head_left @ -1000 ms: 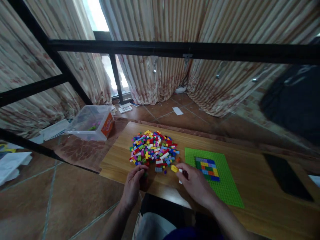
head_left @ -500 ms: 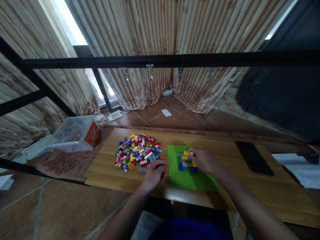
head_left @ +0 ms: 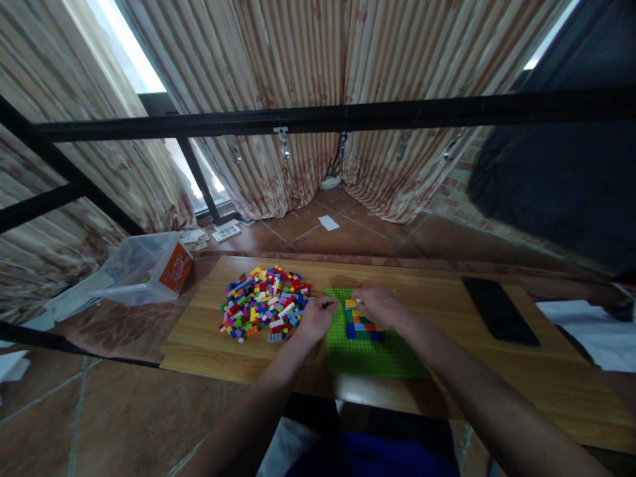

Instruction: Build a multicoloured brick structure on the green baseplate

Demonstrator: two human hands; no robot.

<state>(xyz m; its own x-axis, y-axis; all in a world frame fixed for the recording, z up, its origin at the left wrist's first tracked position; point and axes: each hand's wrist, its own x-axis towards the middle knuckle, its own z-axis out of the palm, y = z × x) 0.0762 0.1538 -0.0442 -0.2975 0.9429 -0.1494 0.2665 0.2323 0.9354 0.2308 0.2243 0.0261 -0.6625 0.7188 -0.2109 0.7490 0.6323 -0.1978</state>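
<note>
My right hand (head_left: 380,307) is over the upper part of a light green baseplate (head_left: 377,363). Its fingertips are closed at a yellow brick (head_left: 350,303) along the top left of a small build of coloured bricks (head_left: 365,333). Red, orange, blue and green bricks show in that build, and the hand covers its upper right. My left hand (head_left: 317,319) is at the plate's left edge, thumb and fingers pinched together. Whatever may be between those fingers is too small to make out. Just left of it lies a heap of loose, mixed bricks (head_left: 265,301).
A black phone-like slab (head_left: 499,311) lies on the right of the wooden table (head_left: 199,344), with white papers (head_left: 581,331) beyond. A clear plastic box (head_left: 144,268) with an orange label stands left of the table. A black metal bar (head_left: 318,119) crosses ahead.
My left hand has moved up and forward to the baseplate's left edge. My right hand has shifted left along the build's top, and the yellow brick now shows farther left. The view has turned slightly.
</note>
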